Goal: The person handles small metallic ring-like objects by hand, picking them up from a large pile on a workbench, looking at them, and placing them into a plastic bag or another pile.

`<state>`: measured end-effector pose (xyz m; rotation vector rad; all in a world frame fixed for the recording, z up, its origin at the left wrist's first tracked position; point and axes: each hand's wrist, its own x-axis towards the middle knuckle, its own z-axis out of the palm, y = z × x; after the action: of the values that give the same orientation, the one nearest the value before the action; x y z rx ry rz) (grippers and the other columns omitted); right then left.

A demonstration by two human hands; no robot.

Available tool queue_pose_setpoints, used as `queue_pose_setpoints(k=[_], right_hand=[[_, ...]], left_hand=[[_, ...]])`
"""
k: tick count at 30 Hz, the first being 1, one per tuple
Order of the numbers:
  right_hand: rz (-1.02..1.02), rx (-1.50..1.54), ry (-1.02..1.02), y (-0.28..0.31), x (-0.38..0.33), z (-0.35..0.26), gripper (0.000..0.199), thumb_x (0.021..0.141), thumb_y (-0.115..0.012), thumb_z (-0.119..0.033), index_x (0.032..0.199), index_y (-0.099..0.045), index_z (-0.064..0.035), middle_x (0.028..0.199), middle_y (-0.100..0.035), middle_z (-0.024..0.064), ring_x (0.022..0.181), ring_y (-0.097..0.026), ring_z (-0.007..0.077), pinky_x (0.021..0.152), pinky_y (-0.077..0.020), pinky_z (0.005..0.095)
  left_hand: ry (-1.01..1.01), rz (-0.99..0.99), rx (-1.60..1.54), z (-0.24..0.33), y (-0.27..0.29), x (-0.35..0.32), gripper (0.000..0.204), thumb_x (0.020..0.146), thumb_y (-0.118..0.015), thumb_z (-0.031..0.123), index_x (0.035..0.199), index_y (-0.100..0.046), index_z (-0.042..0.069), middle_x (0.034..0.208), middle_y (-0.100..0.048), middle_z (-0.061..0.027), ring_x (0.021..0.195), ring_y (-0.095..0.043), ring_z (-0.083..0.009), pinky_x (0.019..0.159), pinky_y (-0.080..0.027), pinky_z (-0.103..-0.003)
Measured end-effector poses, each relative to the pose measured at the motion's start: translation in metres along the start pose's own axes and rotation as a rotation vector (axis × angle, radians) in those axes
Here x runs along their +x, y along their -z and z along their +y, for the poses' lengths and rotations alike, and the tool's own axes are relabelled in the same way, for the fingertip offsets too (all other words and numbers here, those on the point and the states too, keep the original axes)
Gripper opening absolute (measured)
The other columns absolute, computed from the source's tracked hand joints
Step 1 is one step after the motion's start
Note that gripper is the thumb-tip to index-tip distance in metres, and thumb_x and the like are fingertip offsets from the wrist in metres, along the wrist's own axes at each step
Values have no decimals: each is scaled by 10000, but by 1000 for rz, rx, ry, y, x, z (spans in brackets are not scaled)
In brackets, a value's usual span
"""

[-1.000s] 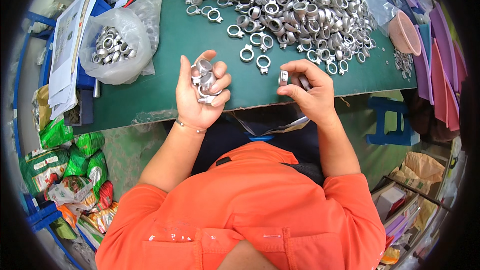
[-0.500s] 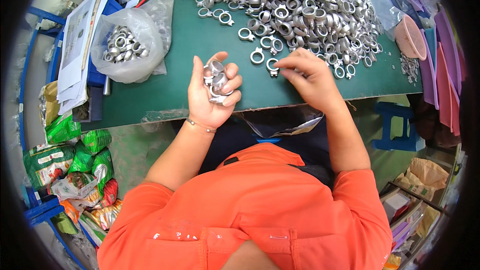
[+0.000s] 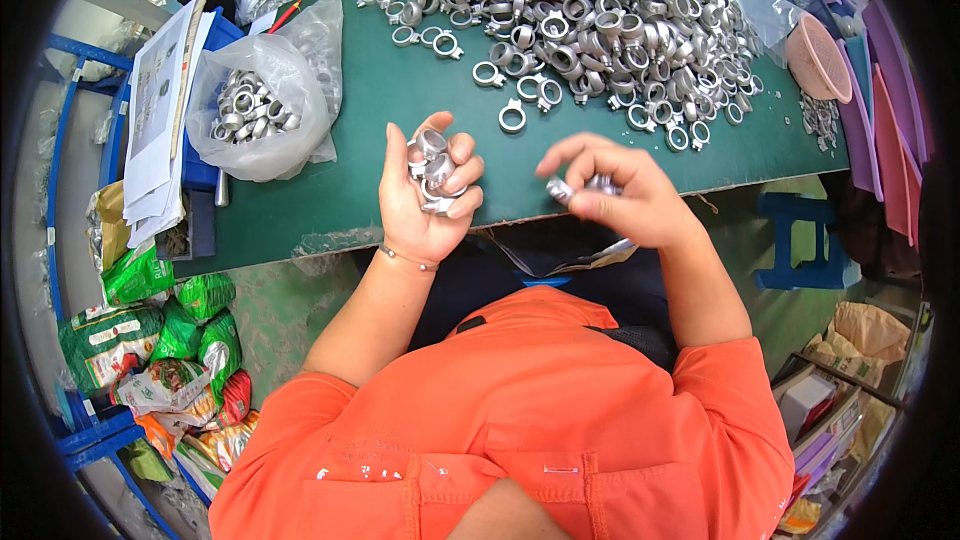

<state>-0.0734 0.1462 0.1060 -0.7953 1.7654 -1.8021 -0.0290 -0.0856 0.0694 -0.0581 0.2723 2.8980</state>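
Several silvery metal rings with small lugs (image 3: 436, 168) rest in my left hand (image 3: 425, 190), palm up, fingers curled round them. My right hand (image 3: 625, 190) is a little to the right, above the table's near edge. Between its thumb and fingers it pinches a metal ring (image 3: 560, 189); part of another silvery piece shows among the fingers, and the fingertips are slightly blurred. Beyond both hands a large pile of the same metal rings (image 3: 600, 25) covers the back of the green table (image 3: 380, 70). One loose ring (image 3: 512, 117) lies at the pile's front edge.
A clear plastic bag (image 3: 215, 145) holding more rings stands at the left, beside papers (image 3: 165, 110) on a blue holder. A pink basket (image 3: 818, 58) sits at the right. A blue stool (image 3: 805, 240) stands below, and green packages (image 3: 110, 340) lie lower left.
My right hand has picked up a ring from the pile's front edge and drawn it back toward me. My left hand stays almost in place with its rings.
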Motion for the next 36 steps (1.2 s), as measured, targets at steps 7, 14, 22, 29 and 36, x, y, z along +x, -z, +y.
queue_pose_setpoints(k=[7,14,22,29,36], right_hand=[[-200,-908,79,-40,-42,37,209,758,-683,-144,790,-527,-8,833,-563,154,759,-594,323,677,-497,401],[-138,-862,280,-29,10,-15,151,792,-634,-128,709,-551,-33,700,-544,122,678,-586,321,570,-486,411],[88,-1360,535,-37,194,40,296,832,-614,-271,1079,-603,-108,1234,-536,65,1065,-543,262,861,-453,423],[0,-1318,355,-26,124,19,328,820,-625,-311,1060,-619,-88,1182,-542,55,978,-545,260,824,-442,411],[-81,-1200,453,-16,45,13,340,762,-695,-243,1060,-614,-98,1154,-549,34,957,-531,240,827,-438,384]], left_hand=[[-3,-24,7,-2,-1,0,482,972,-383,476,1191,-516,67,863,-441,-87,648,-389,-138,423,-365,-226],[-19,-12,-14,-2,1,1,505,970,-319,528,1145,-544,111,851,-494,-96,616,-410,-151,440,-369,-252],[-62,-11,-35,-1,-1,-1,499,968,-349,512,1148,-541,88,838,-443,-86,620,-388,-143,423,-355,-232],[-42,-43,-44,-1,1,0,493,967,-358,507,1152,-539,86,842,-437,-78,623,-386,-141,420,-358,-232],[-43,-63,-33,-3,2,-2,499,971,-361,494,1169,-529,69,846,-444,-82,640,-397,-149,430,-380,-240]])
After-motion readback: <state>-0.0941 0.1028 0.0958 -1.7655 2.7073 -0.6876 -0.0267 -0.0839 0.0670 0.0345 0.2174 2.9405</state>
